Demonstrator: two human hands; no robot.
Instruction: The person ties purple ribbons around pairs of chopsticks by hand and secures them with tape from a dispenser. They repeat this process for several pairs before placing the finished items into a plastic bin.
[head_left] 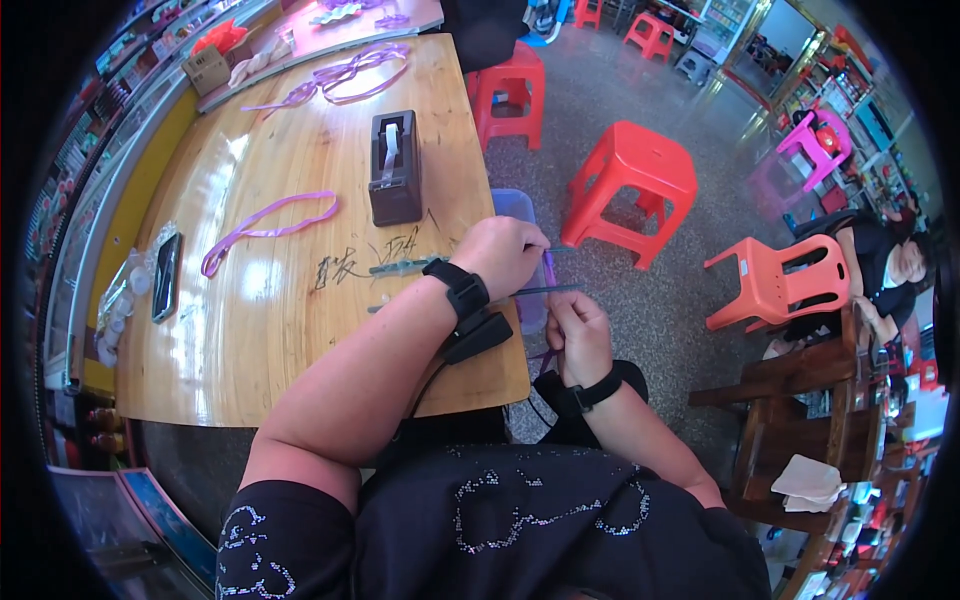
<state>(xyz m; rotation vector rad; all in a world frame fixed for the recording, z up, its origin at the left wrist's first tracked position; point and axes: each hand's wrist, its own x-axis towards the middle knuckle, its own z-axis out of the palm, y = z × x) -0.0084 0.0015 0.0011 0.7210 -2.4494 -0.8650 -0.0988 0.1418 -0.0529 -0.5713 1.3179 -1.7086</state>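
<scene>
My left hand (505, 252) is closed at the right edge of the wooden table (250, 350), pinching a thin teal strip (545, 290) that runs across to my right hand (578, 335). My right hand is closed too, gripping the strip's other end along with a purple ribbon piece (549, 268) just off the table edge. Both wrists wear black bands. Under my hands a clear plastic bin (515, 208) stands beside the table.
A dark tape dispenser (395, 168), purple ribbon loops (268, 222), a phone (165, 277) and plastic bags lie on the table. Red stools (630, 180) and an orange chair (785, 280) stand on the floor to the right. A person sits at far right.
</scene>
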